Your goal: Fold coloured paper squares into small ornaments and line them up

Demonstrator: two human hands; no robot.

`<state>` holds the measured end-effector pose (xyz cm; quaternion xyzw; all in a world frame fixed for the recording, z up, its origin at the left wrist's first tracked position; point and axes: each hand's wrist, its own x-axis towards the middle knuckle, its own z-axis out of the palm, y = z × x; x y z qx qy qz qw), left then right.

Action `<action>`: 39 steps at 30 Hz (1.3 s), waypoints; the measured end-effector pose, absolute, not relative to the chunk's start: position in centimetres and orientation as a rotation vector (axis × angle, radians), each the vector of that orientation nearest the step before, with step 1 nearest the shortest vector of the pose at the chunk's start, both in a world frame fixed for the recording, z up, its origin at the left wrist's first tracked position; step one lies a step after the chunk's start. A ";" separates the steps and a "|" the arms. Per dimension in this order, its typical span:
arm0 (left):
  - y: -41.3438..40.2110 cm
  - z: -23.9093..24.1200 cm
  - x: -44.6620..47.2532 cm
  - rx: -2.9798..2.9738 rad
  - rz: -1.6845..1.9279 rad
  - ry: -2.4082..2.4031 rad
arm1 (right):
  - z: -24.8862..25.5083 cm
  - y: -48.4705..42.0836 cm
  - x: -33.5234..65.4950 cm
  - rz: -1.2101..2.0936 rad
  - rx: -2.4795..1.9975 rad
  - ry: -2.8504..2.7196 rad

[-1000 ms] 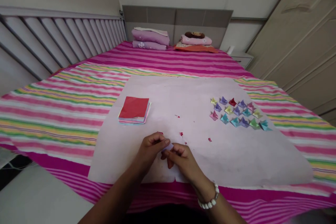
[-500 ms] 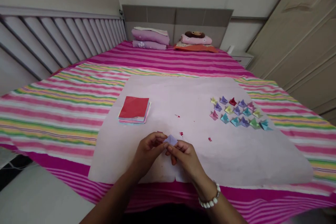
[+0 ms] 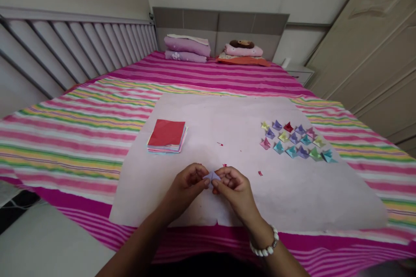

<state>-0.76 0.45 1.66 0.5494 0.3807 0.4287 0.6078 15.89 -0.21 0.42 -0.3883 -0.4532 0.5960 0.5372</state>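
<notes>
A small folded piece of lavender origami paper [image 3: 212, 176] is pinched between both my hands, with a crease or slit down its middle. My left hand [image 3: 190, 184] grips its left corner between thumb and fingers. On the opposite corner, my right hand [image 3: 234, 188] closes thumb and fingertips, a white bead bracelet on that wrist. Just beyond the fingers lies a small red scrap [image 3: 224, 165], partly hidden. All this is above a large pale sheet [image 3: 214, 117] spread on the bed.
A stack of square coloured paper [image 3: 167, 133], red on top, lies at left. Rows of folded paper pieces [image 3: 294, 137] in several colours stand at right. Small red bits [image 3: 260, 173] dot the sheet. Folded bedding [image 3: 186, 46] sits by the headboard; a slatted rail [image 3: 81, 47] runs along the left.
My right hand has shifted slightly right and its fingers have moved to the paper's right corner. The lavender paper sits a little lower, and my left hand keeps its hold.
</notes>
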 end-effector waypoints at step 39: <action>0.0 2.0 0.8 1.024 1.109 0.993 | 0.4 0.0 15.4 1.545 -0.949 -0.898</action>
